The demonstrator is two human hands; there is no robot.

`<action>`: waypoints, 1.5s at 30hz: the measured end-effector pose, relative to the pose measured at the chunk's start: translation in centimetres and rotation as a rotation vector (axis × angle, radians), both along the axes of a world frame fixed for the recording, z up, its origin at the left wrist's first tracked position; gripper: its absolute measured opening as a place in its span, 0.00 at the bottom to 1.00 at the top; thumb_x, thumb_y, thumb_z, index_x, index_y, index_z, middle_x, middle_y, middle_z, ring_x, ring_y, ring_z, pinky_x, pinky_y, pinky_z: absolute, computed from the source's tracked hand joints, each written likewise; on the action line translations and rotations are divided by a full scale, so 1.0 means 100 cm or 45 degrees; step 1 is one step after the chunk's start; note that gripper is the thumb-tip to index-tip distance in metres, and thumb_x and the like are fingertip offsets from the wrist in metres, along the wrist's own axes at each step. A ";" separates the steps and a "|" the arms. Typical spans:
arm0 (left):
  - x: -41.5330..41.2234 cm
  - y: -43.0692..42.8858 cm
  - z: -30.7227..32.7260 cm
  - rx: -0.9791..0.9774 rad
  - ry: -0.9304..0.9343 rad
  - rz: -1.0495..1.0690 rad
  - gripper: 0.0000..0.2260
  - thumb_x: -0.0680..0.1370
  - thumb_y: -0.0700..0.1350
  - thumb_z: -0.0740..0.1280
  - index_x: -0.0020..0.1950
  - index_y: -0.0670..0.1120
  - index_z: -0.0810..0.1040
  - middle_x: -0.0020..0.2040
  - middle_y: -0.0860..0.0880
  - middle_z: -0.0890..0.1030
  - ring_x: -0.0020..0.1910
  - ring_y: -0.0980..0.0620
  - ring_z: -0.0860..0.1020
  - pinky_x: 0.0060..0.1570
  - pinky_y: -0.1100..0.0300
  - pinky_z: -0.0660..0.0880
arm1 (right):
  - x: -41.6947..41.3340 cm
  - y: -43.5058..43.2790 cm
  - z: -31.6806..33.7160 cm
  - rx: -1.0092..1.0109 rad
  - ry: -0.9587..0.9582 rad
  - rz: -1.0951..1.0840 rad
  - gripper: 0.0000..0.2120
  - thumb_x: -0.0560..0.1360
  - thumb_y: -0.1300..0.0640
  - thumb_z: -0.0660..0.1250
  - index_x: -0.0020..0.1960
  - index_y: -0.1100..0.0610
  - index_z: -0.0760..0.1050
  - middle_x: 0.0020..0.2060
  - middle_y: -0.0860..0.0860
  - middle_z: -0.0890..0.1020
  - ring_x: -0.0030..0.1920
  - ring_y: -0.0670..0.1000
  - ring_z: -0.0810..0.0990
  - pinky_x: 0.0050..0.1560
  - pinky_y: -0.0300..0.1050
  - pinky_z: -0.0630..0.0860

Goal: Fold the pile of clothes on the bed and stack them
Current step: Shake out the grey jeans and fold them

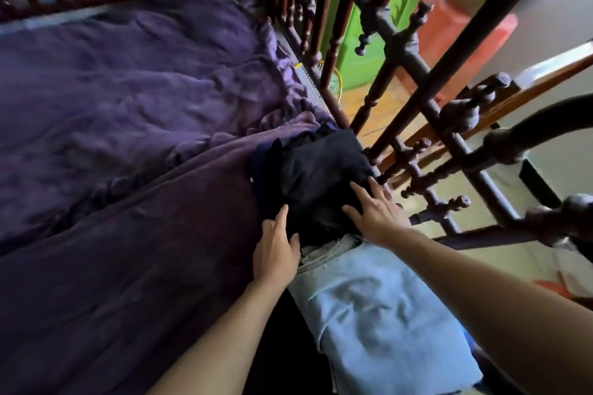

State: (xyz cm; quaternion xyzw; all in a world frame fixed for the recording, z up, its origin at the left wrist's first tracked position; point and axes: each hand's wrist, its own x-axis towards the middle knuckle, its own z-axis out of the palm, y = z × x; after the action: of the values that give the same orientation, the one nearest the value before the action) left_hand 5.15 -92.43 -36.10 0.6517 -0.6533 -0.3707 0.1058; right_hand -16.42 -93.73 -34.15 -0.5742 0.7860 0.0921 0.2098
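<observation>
1. Touching the dark folded clothes (316,175), our left hand (275,252) and right hand (377,213) lie flat, fingers spread, gripping nothing.
2. The clothes sit at the bed (128,112) edge, beside the rail (449,135).
3. Soft and floppy, we judge: lift from underneath both sides.

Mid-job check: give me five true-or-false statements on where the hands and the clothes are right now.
1. Both the left hand and the right hand touch the dark folded garment with straight fingers. True.
2. The light blue jeans lie on top of the dark garment. False: they lie beside it, nearer the person.
3. The bed cover is green. False: it is purple.
4. The dark garment sits at the bed's edge, next to the wooden rail. True.
5. The right hand grips the rail. False: it rests on the dark garment.
</observation>
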 end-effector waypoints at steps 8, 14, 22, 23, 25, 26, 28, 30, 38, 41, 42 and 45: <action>0.074 0.102 0.059 0.100 -0.052 0.114 0.10 0.78 0.49 0.64 0.58 0.52 0.78 0.41 0.56 0.81 0.41 0.58 0.79 0.38 0.64 0.70 | 0.050 0.081 0.069 -0.249 -0.083 0.191 0.18 0.78 0.46 0.60 0.65 0.52 0.72 0.63 0.52 0.73 0.62 0.56 0.72 0.56 0.49 0.72; 0.172 0.221 0.114 0.005 -0.141 0.394 0.07 0.78 0.48 0.65 0.54 0.51 0.80 0.45 0.55 0.82 0.46 0.56 0.80 0.41 0.61 0.73 | 0.120 0.147 0.100 -0.174 -0.258 0.481 0.11 0.76 0.49 0.61 0.55 0.48 0.77 0.52 0.48 0.82 0.54 0.53 0.80 0.46 0.44 0.73; 0.313 0.371 0.195 -0.176 -0.310 0.888 0.06 0.76 0.46 0.66 0.50 0.51 0.81 0.45 0.52 0.84 0.48 0.51 0.81 0.47 0.56 0.77 | 0.300 0.204 0.171 -0.194 -0.412 1.034 0.12 0.76 0.46 0.61 0.56 0.48 0.76 0.53 0.52 0.82 0.54 0.59 0.80 0.49 0.49 0.76; 0.330 0.388 0.203 -0.193 -0.315 0.935 0.06 0.76 0.46 0.66 0.50 0.51 0.81 0.45 0.52 0.84 0.47 0.51 0.81 0.48 0.56 0.77 | 0.325 0.212 0.181 -0.208 -0.425 1.104 0.12 0.76 0.46 0.61 0.56 0.49 0.76 0.54 0.52 0.82 0.55 0.59 0.80 0.50 0.49 0.76; 0.366 0.419 0.220 -0.222 -0.342 1.023 0.06 0.77 0.46 0.66 0.51 0.50 0.81 0.46 0.51 0.84 0.48 0.51 0.81 0.49 0.56 0.76 | 0.372 0.229 0.200 -0.247 -0.454 1.228 0.11 0.77 0.47 0.60 0.55 0.49 0.76 0.53 0.51 0.82 0.54 0.59 0.80 0.49 0.49 0.75; 0.383 0.434 0.227 -0.231 -0.356 1.069 0.07 0.77 0.46 0.65 0.52 0.50 0.81 0.47 0.50 0.84 0.48 0.51 0.81 0.49 0.56 0.76 | 0.394 0.237 0.209 -0.259 -0.482 1.279 0.09 0.77 0.47 0.61 0.54 0.48 0.76 0.51 0.51 0.82 0.53 0.59 0.80 0.47 0.48 0.75; 0.420 0.463 0.239 -0.252 -0.368 1.150 0.07 0.77 0.46 0.65 0.52 0.49 0.81 0.48 0.50 0.84 0.49 0.51 0.81 0.49 0.56 0.76 | 0.438 0.253 0.223 -0.260 -0.523 1.381 0.08 0.78 0.47 0.61 0.54 0.46 0.74 0.49 0.49 0.82 0.51 0.57 0.80 0.44 0.47 0.73; 0.457 0.490 0.249 -0.276 -0.343 1.222 0.07 0.77 0.45 0.65 0.52 0.48 0.81 0.48 0.49 0.84 0.49 0.51 0.81 0.50 0.55 0.77 | 0.482 0.270 0.234 -0.290 -0.522 1.478 0.13 0.79 0.47 0.60 0.62 0.46 0.72 0.51 0.48 0.82 0.51 0.55 0.80 0.44 0.46 0.73; 0.625 0.584 0.283 -0.326 -0.392 1.377 0.06 0.77 0.46 0.65 0.50 0.49 0.80 0.47 0.49 0.83 0.49 0.50 0.81 0.51 0.56 0.76 | 0.679 0.333 0.257 -0.359 -0.511 1.592 0.19 0.77 0.44 0.61 0.67 0.44 0.68 0.54 0.49 0.81 0.55 0.54 0.80 0.50 0.47 0.76; 0.679 0.604 0.297 -0.324 -0.420 1.404 0.06 0.76 0.46 0.66 0.50 0.50 0.81 0.46 0.50 0.84 0.48 0.51 0.81 0.50 0.58 0.76 | 0.739 0.353 0.263 -0.345 -0.547 1.610 0.19 0.76 0.44 0.61 0.67 0.44 0.69 0.54 0.48 0.82 0.54 0.53 0.80 0.48 0.46 0.76; 0.695 0.608 0.300 -0.324 -0.411 1.402 0.06 0.76 0.46 0.66 0.50 0.50 0.81 0.46 0.50 0.84 0.48 0.51 0.81 0.50 0.57 0.76 | 0.755 0.358 0.263 -0.340 -0.562 1.606 0.19 0.76 0.44 0.61 0.67 0.43 0.69 0.54 0.47 0.82 0.54 0.52 0.80 0.48 0.46 0.75; 0.739 0.612 0.302 -0.312 -0.393 1.404 0.07 0.76 0.47 0.66 0.52 0.51 0.81 0.48 0.50 0.84 0.49 0.51 0.81 0.52 0.55 0.77 | 0.799 0.363 0.259 -0.301 -0.588 1.597 0.20 0.76 0.45 0.62 0.67 0.43 0.69 0.52 0.44 0.83 0.54 0.50 0.80 0.48 0.45 0.75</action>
State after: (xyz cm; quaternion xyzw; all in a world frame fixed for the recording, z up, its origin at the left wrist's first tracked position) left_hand 79.07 -31.25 -5.89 0.9248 -0.2635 -0.0836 0.2613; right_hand 63.52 -57.39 -8.22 -0.9456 0.2439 -0.0153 0.2149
